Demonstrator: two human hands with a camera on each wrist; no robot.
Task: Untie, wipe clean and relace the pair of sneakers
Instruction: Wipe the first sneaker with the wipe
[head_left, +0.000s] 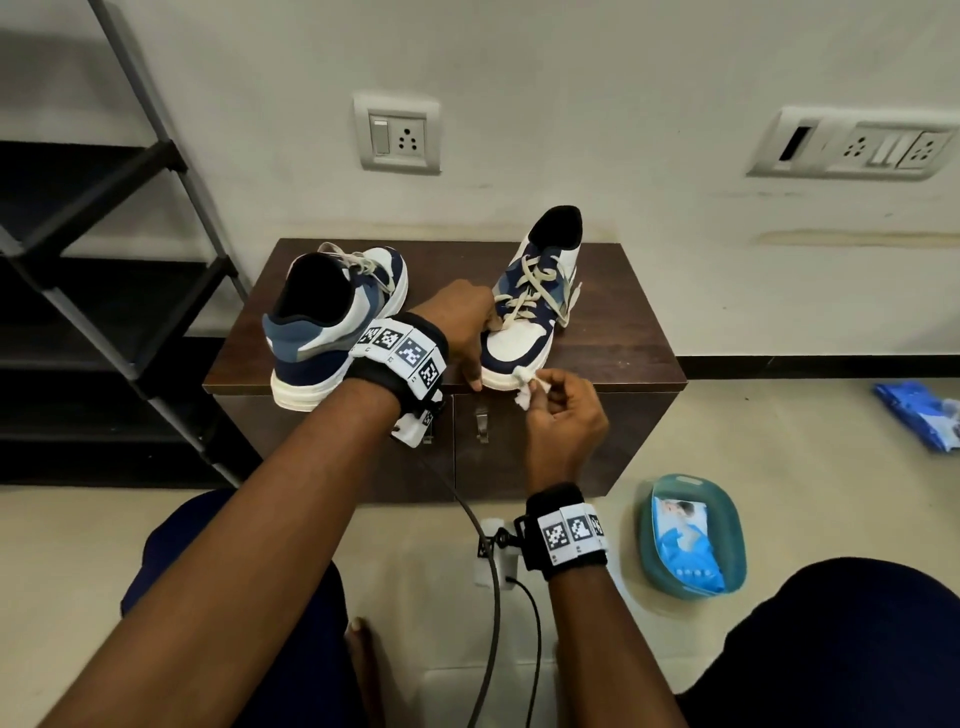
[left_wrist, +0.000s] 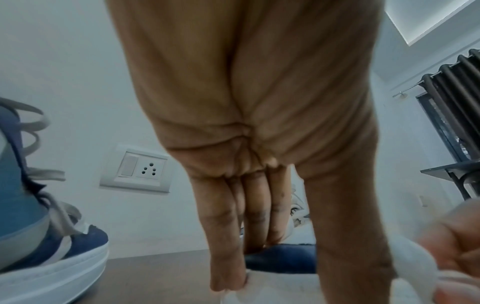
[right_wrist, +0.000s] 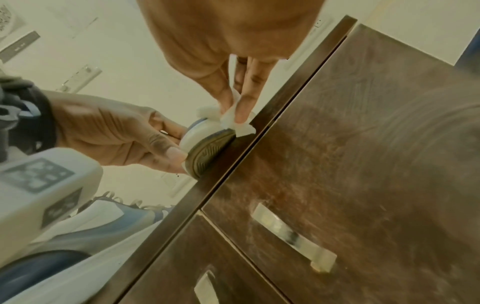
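No legible writing; left hand (head_left: 467, 332) grips navy-white sneaker (head_left: 524, 312) at frame centre, right hand (head_left: 563, 415) pinches wipe (head_left: 524, 387) against its toe

Dark wooden cabinet (head_left: 613, 358) against wall; black rack (head_left: 104, 291) at left; teal basin (head_left: 732, 545) on floor; two socket plates (head_left: 397, 132) on wall.

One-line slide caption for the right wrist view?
Right hand pinches a white wipe against the sneaker's toe while the left hand steadies it on the cabinet edge.
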